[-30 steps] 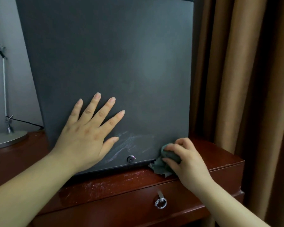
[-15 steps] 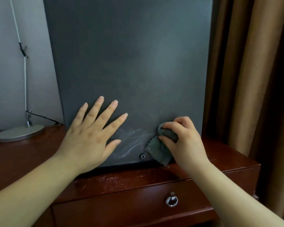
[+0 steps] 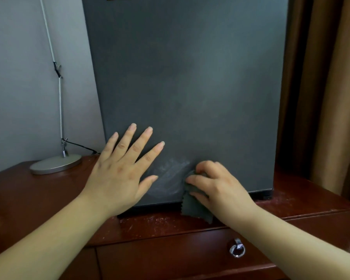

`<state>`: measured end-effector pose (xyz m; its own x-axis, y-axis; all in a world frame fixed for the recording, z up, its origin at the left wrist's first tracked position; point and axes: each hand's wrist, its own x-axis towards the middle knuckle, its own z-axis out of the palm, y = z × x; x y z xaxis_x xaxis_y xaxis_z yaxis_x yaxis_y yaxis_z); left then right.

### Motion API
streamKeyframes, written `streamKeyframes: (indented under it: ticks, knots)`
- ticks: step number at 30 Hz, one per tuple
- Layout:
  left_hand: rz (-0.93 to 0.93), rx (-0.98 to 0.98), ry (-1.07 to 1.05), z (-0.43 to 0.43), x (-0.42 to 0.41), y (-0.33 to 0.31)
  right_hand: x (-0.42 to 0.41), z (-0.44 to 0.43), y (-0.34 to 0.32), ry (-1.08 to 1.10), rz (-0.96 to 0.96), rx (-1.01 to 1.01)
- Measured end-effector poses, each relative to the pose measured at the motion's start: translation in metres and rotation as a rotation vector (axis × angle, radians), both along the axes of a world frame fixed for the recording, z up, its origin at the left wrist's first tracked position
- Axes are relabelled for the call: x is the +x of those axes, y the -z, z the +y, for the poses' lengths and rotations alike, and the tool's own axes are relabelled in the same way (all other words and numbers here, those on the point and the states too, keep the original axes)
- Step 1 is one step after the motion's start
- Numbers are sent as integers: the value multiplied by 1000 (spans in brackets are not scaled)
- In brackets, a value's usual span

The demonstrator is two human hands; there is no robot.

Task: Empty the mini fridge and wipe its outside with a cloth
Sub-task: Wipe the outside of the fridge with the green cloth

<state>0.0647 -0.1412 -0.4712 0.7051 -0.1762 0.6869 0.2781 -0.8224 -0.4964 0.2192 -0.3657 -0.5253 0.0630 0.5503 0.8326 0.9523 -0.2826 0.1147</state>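
Observation:
The dark grey mini fridge (image 3: 190, 77) stands on a reddish wooden cabinet, its door closed and filling most of the view. My left hand (image 3: 121, 172) lies flat with spread fingers against the lower left of the door. My right hand (image 3: 216, 184) grips a small dark grey cloth (image 3: 196, 207) and holds it against the door's bottom edge, near the middle. A pale smeared patch (image 3: 170, 176) marks the door between my two hands. The cloth's lower corner hangs over the cabinet top. The fridge's lock is hidden behind the cloth.
The wooden cabinet (image 3: 49, 199) has a drawer with a metal ring pull (image 3: 237, 249) below my right arm. A lamp's round metal base (image 3: 56, 164) and thin pole stand at the left by the grey wall. Brown curtains (image 3: 331, 98) hang at the right.
My right hand has slid the cloth leftward along the door's bottom edge, from the right corner to the middle, covering the lock. The left hand stays pressed on the door. The view shifted left.

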Motion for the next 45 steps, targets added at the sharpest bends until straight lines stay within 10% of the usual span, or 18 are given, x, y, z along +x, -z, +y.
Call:
streamKeyframes:
  ticks: [7, 12, 18, 22, 28, 33, 39, 45]
  knots:
    - [29, -4, -24, 13, -12, 2, -1, 14, -28, 63, 35, 276]
    - [62, -16, -48, 23, -22, 6, -10, 26, 10, -53, -130, -114]
    - [105, -52, -80, 26, -31, 8, -10, 36, -27, 32, -49, 210]
    - [119, -44, -86, 28, -34, 7, -20, 43, 7, -46, -208, -148]
    - [137, -60, -67, 30, -37, 4, -24, 57, -30, -39, -52, 163]
    - [125, -114, -35, 30, -46, 2, -33, 64, 3, -77, -236, -230]
    - [134, -190, -33, 37, -55, 9, -35, 74, -41, -13, -102, 171]
    - [133, -218, -39, 44, -62, 13, -42, 80, -1, -144, -308, -182]
